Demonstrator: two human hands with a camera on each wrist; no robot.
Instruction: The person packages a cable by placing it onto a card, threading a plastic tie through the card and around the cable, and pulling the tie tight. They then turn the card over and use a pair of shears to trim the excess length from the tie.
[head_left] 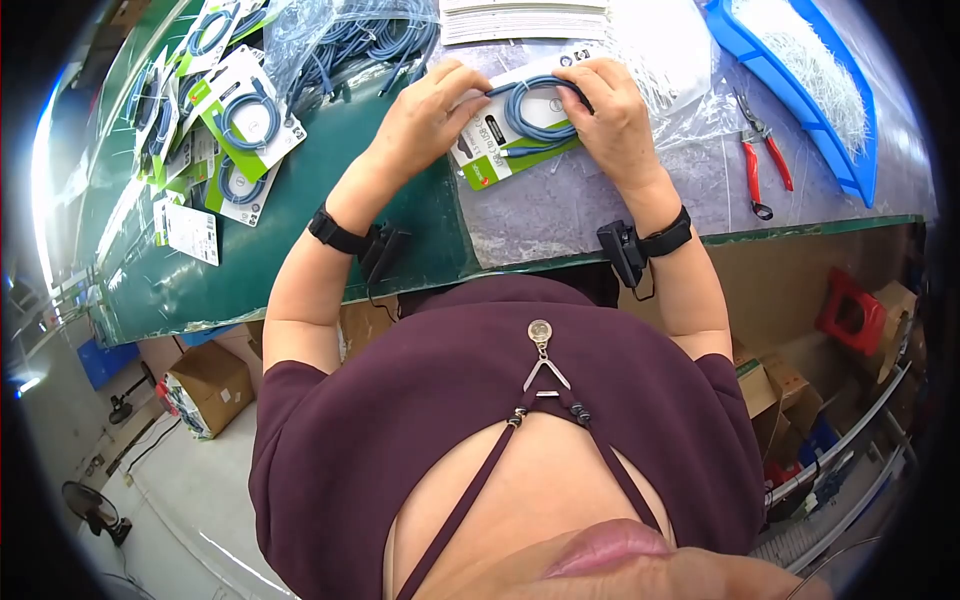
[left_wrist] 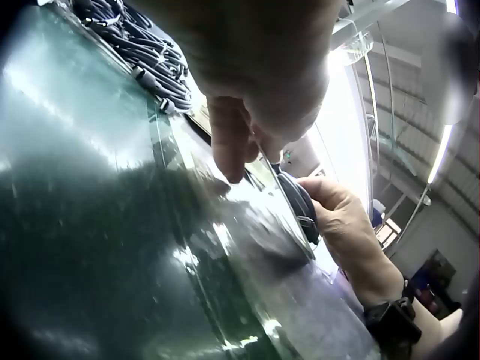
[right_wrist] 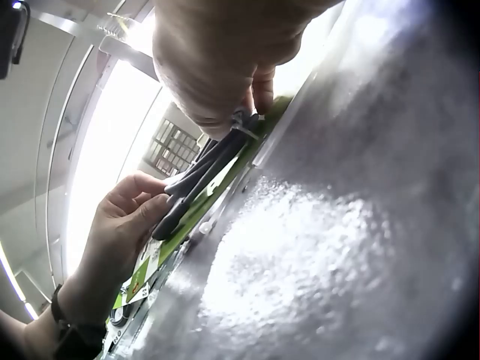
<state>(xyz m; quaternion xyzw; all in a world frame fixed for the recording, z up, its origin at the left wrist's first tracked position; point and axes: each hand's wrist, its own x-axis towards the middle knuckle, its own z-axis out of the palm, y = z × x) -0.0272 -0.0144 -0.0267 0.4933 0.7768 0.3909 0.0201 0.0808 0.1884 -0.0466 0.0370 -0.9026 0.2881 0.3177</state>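
Observation:
A coiled blue-grey USB cable [head_left: 545, 134] lies against a white and green printed backing card [head_left: 482, 168] at the table's front edge. My left hand [head_left: 425, 112] pinches the cable at the coil's upper left with thumb and forefinger. On the opposite side, my right hand [head_left: 614, 118] grips the right part of the coil, its fingers bent over the cable and the card's edge. In the right wrist view, a tie [right_wrist: 244, 130] shows round the cable strands close to the right fingertips. The left wrist view shows the card tilted up from the table.
Carded cables [head_left: 245, 115] lie piled at the left. Behind them is a plastic bag of loose cables [head_left: 375, 40]. A stack of white cards [head_left: 522, 22] stands at the back. Red-handled pliers [head_left: 752, 165] lie right, beside a blue tray [head_left: 800, 115] of clear plastic ties.

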